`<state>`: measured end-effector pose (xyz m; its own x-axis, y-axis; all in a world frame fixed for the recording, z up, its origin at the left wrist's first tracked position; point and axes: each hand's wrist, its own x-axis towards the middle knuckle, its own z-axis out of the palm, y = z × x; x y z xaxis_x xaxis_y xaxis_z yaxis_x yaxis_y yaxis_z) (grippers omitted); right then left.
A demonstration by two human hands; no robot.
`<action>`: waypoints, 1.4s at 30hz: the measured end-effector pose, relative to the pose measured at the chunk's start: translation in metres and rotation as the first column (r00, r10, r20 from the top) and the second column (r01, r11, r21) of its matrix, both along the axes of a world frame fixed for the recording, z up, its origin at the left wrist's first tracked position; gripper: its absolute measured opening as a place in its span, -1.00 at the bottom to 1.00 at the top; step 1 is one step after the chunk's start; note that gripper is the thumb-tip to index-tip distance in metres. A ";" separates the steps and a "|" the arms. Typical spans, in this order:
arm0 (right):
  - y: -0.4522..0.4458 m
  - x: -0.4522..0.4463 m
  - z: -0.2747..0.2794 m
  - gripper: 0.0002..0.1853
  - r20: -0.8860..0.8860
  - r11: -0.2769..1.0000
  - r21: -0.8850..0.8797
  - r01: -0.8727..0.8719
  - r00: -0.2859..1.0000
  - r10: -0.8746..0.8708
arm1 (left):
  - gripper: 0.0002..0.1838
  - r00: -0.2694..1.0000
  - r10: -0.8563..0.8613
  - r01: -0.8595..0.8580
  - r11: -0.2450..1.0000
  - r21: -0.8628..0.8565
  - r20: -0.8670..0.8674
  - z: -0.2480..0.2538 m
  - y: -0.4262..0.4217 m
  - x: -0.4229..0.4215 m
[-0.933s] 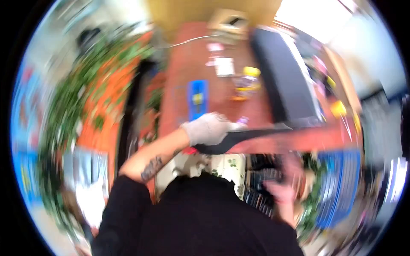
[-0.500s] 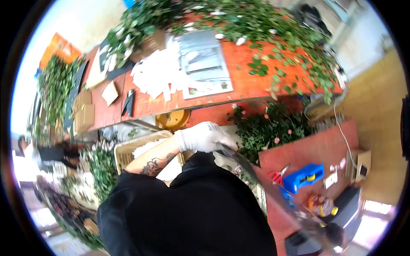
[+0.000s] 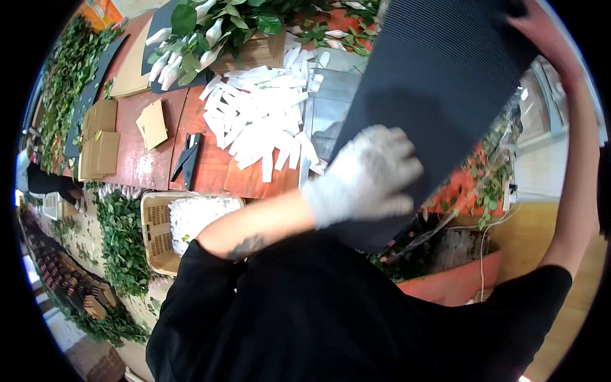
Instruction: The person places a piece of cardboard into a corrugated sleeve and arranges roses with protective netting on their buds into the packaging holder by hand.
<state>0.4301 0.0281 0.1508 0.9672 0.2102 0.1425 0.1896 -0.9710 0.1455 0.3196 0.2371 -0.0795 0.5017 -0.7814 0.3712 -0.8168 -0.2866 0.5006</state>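
A large black corrugated sheet (image 3: pixel 439 83) slants across the table's right half. My left hand (image 3: pixel 369 169), in a white knitted glove, lies over its lower part with the fingers spread; it is slightly blurred. At the sheet's upper right edge, my bare right hand (image 3: pixel 531 25) grips it, the fingertips partly lost in dark shade. Left of the sheet is a heap of white paper strips (image 3: pixel 254 121). A clear plastic-covered grey panel (image 3: pixel 334 95) is partly hidden beneath the sheet.
A black stapler (image 3: pixel 188 161) and cardboard pieces (image 3: pixel 151 124) lie on the red table (image 3: pixel 143 162). Roses in white net sleeves (image 3: pixel 213 35) rest at the back. A beige basket (image 3: pixel 156 223) stands below the table edge, near leafy stems (image 3: pixel 124 242). Another person (image 3: pixel 51 181) is at far left.
The black sheet has swung from low on the right up over the table. My left hand has moved right and up, its fingers now spread. My right arm has come into view.
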 end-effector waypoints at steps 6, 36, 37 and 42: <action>0.038 0.161 -0.108 -0.52 0.065 0.912 -0.337 -0.235 0.960 0.271 | -0.29 0.873 0.262 -0.044 0.882 0.470 -0.410 -0.098 -0.011 0.127; 0.031 0.089 -0.436 -0.43 -0.581 0.569 0.610 -0.551 0.178 0.794 | -0.61 0.817 0.415 -0.344 0.908 0.238 -0.402 -0.118 0.136 0.082; 0.035 0.093 -0.433 -0.42 -0.606 0.567 0.568 -0.597 0.162 0.779 | -0.64 0.716 0.412 -0.322 0.911 0.257 -0.563 -0.092 0.153 0.077; 0.070 0.090 -0.376 -0.44 -0.751 0.634 0.455 -0.626 0.113 0.651 | -0.44 -0.149 0.982 -0.888 -0.081 0.453 -0.116 -0.109 0.348 0.088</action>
<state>0.5199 0.0981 -0.2255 0.0879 0.8221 -0.5624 0.7417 -0.4310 -0.5140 0.4080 0.5848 -0.1887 0.7808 0.6191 -0.0845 0.5940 -0.6935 0.4076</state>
